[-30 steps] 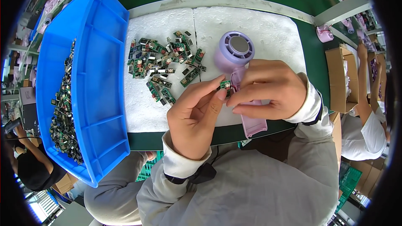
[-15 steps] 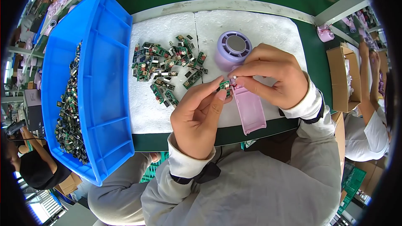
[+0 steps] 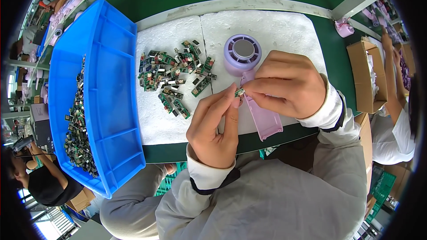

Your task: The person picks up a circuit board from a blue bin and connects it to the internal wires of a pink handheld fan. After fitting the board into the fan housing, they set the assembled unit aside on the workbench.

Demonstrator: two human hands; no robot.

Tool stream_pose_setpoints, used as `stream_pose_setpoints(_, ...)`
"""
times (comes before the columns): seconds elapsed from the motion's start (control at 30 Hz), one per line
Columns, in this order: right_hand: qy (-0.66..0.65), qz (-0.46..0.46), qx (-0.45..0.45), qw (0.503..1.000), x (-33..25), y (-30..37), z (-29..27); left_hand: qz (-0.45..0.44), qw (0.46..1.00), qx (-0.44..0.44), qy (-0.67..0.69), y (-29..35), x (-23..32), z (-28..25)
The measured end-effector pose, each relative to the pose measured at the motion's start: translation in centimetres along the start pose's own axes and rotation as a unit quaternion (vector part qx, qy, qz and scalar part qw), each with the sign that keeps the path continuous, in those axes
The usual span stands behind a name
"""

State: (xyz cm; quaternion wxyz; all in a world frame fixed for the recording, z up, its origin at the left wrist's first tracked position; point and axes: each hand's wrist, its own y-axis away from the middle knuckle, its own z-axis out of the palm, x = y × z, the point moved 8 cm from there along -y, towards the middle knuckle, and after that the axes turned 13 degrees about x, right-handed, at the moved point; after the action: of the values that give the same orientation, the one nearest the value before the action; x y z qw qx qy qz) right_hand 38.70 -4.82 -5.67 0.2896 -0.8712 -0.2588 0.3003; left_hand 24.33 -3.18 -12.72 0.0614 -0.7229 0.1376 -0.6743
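My left hand pinches a small green circuit board between thumb and fingers. Close against it, my right hand has its thumb and forefinger pressed together at the board's right end; whatever lies between those fingertips is too small to make out. Under and beyond the hands lies a handheld fan with a round lilac head and an open pink handle shell pointing toward me. Part of the handle is hidden by my right fingers. A loose pile of circuit boards is spread left of the fan.
White foam sheets cover the green table. At the left stands a large blue bin holding many more boards. A cardboard box sits at the right, by a pink part. Other people work at both sides.
My hands have come closer together, and the board has turned to a more edge-on angle. My right fingertips have moved down and left to the board. The view has shifted slightly.
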Motion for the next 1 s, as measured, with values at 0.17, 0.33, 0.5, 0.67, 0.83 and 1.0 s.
stream_pose_setpoints(0.17, -0.015, 0.059, 0.003, 0.998, 0.0, -0.1, 0.5, 0.107, 0.987, 0.038, -0.11, 0.0, 1.5, -0.1)
stream_pose_setpoints(0.33, -0.044, 0.213, 0.023, 0.976, 0.3, -0.3, 0.9, 0.141, 0.977, 0.087, -0.135, 0.6, 2.5, 0.0)
stream_pose_setpoints(0.5, -0.046, 0.312, 0.026, 0.949, 0.2, 0.5, 1.7, 0.144, 0.979, 0.116, -0.091, 0.2, 2.7, -1.2)
stream_pose_setpoints(0.67, -0.04, 0.346, 0.037, 0.937, 3.0, -0.8, 0.8, 0.179, 0.974, 0.129, -0.055, -0.1, 2.6, -2.0)
stream_pose_setpoints(0.83, -0.051, 0.411, 0.077, 0.907, 13.8, -4.5, -3.5, 0.239, 0.947, 0.177, -0.123, -0.3, 3.4, -6.1)
stream_pose_setpoints(1.0, -0.089, 0.472, 0.29, 0.828, 27.8, -5.4, -6.3, 0.222, 0.937, 0.212, -0.166, -0.9, 1.9, -8.8)
